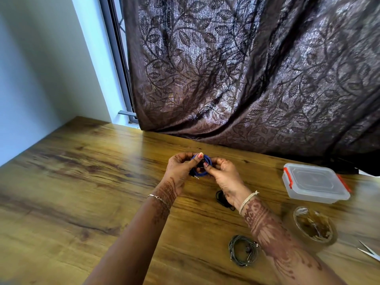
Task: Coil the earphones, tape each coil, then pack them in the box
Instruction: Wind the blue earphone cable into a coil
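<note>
Both hands pinch a coiled blue earphone cable (200,165) above a wooden table (82,182): left hand (181,169) and right hand (223,174) curl around its opposite sides. Near the right forearm lie a grey coiled earphone (242,250), a black earphone bundle (222,197), a clear tape roll (314,226) and a lidded clear plastic box with red clips (314,183).

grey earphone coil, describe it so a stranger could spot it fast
Start at the wooden table and follow the person's right forearm toward the camera. Just left of it lies the grey earphone coil, flat on the wood. The blue coil is held between the left hand and right hand, and the black earphones lie farther back.
</note>
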